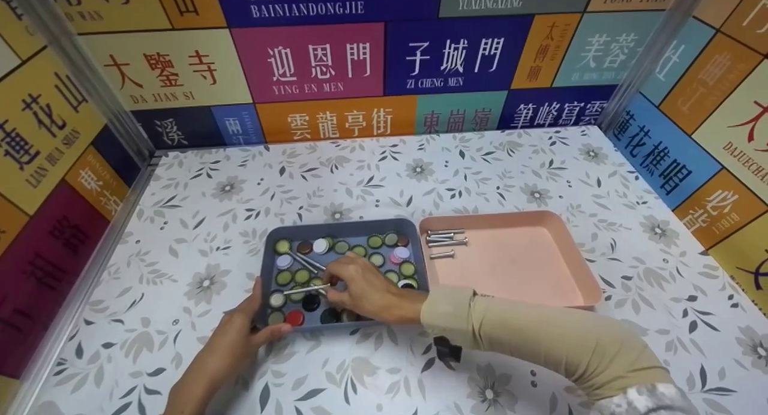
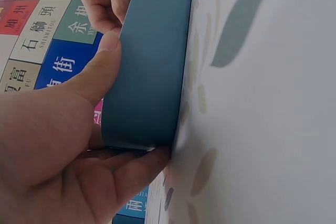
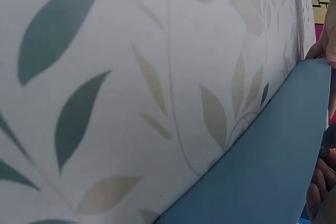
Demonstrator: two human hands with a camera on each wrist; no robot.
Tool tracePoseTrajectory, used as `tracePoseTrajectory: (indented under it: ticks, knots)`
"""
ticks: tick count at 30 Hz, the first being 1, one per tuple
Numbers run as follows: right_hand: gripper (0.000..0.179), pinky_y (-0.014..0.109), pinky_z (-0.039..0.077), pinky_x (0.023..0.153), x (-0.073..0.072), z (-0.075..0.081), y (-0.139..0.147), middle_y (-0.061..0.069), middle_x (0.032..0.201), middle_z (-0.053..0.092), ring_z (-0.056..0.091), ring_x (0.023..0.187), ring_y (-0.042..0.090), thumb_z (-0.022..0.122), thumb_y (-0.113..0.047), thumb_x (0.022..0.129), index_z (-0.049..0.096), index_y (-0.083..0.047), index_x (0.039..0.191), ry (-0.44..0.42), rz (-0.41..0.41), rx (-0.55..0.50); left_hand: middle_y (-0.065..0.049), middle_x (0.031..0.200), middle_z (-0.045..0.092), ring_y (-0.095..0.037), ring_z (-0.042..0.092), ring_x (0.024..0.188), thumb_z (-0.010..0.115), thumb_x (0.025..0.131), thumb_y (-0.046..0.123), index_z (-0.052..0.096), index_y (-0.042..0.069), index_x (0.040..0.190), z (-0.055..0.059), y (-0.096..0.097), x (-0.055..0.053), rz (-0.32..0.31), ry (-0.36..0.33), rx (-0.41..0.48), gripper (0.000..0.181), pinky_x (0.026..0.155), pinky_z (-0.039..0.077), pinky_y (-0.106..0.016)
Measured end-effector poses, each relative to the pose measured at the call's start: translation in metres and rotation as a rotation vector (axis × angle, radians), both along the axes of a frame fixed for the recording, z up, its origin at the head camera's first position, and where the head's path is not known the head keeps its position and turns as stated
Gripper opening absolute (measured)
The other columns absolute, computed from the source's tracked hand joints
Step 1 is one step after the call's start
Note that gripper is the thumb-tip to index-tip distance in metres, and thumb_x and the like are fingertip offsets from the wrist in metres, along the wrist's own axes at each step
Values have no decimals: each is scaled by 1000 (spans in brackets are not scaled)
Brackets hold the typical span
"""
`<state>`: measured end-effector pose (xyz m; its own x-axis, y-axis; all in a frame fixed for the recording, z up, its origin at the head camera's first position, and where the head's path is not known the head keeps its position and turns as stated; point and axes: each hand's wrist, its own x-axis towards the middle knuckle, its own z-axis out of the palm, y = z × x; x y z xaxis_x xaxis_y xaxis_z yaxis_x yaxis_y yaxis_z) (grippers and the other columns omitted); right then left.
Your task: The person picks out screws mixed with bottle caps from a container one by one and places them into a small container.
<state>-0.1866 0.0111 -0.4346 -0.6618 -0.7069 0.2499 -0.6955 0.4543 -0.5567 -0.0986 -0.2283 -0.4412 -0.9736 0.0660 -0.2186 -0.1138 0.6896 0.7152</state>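
A blue-grey tray (image 1: 342, 226) holds several bottle caps (image 1: 301, 276) in green, white, black, red and pink, with silver bolts (image 1: 309, 261) lying among them. My left hand (image 1: 231, 337) grips the tray's near left corner; in the left wrist view, the thumb lies at the rim and the fingers are around the corner. Over the middle of the tray, my right hand (image 1: 366, 289) pinches a silver bolt (image 1: 303, 289) between thumb and fingers. Part of the tray's contents is hidden under this hand. At the right wrist view's edge, only some fingers (image 3: 320, 182) show behind the tray wall.
A pink tray (image 1: 510, 265) stands against the blue-grey one on its right, with several silver bolts (image 1: 444, 242) at its left side. Both trays sit on a flower-patterned tabletop (image 1: 414, 169). Panels with printed signs (image 1: 309, 64) enclose the back and sides.
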Motion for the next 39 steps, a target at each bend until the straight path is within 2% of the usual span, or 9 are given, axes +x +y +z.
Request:
tracePoseTrajectory:
  ticks: [6,14,18,25,30,34,36,39]
  knots:
    - [9,26,54,83,-3,0,10,7,97,75,64,94,20,69,-10,91,72,-7,98,0,32,-40,-27,160,29,-41,27,150,73,87,47,4,-1,159,0,1,-2,7,-41,-6,110,124,23,-56]
    - [8,24,58,84,-8,-4,21,9,98,72,66,95,22,68,-9,92,70,-5,98,21,42,-76,-26,158,33,-40,29,149,74,87,44,4,0,159,-1,0,-2,2,-22,9,109,124,22,-55]
    - [7,27,58,84,-9,-4,26,9,95,71,65,93,21,67,-10,93,70,-5,98,41,43,-81,-26,157,36,-40,32,148,74,88,42,5,0,159,-1,1,-1,-2,-12,3,108,124,24,-56]
    - [9,31,54,82,-11,-7,35,6,93,71,62,90,20,67,-12,94,70,-6,99,72,32,-55,-27,156,37,-42,34,147,74,87,45,6,-1,159,0,4,0,-4,-1,-32,109,123,27,-56]
    - [10,36,54,91,-13,-10,43,8,95,72,64,91,21,66,-12,94,70,-5,100,77,18,-48,-27,155,39,-41,35,147,74,87,42,7,-1,159,0,3,1,-2,4,-9,107,123,26,-56]
    - [11,37,55,89,-15,-13,49,8,97,72,63,92,22,66,-13,94,70,-5,100,73,4,-35,-27,156,38,-42,34,147,74,87,44,6,-1,159,0,2,0,5,-9,-5,108,123,26,-56]
    - [11,35,55,83,-15,-14,51,8,98,71,62,92,22,66,-14,94,70,-6,101,70,2,-26,-26,157,36,-41,33,148,74,87,45,6,0,159,0,2,-1,8,-20,-5,109,123,24,-56]
    - [12,35,55,85,-15,-14,52,8,100,71,62,94,22,66,-14,94,69,-6,102,61,7,-18,-26,157,36,-41,32,149,73,87,45,5,1,159,0,1,-1,7,-18,3,108,124,24,-55]
